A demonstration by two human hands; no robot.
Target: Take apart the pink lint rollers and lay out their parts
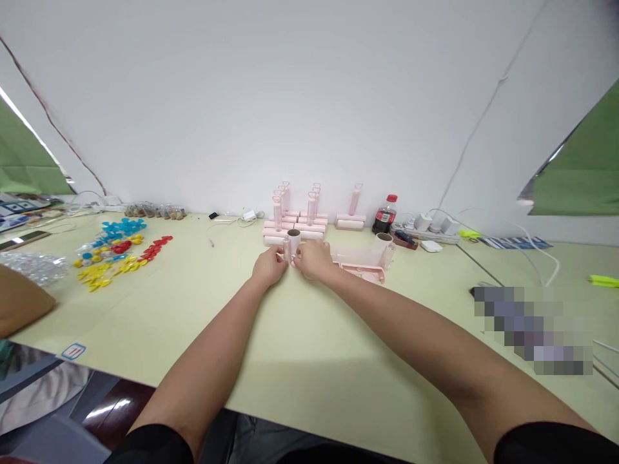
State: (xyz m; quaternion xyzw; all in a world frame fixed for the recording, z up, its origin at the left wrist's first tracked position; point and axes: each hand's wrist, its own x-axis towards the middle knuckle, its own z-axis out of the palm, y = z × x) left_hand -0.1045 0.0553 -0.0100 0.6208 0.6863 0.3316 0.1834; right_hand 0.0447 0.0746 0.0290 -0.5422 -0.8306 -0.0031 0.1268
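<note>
My left hand (271, 265) is closed, its fingertips at a slim, clear pinkish tube (286, 246) that stands upright. My right hand (313, 259) faces it from the other side, fingers pinched low down; what they hold is too small to make out. Between and just behind my hands rises a white roll (294, 242) with a cardboard core. To the right of my right hand lies an open pink tray-like case (362, 269), partly hidden by my forearm. A second white roll (384, 241) stands at the case's right end, with another clear pinkish piece (388, 256) beside it.
Along the wall stand pink handled pieces (277, 214) and pink-and-white cases (309, 236). A cola bottle (385, 216), power strip (425, 236) and cables sit at right. Yellow, red and blue plastic pieces (120, 248) lie at left, near another person's arm (22, 296).
</note>
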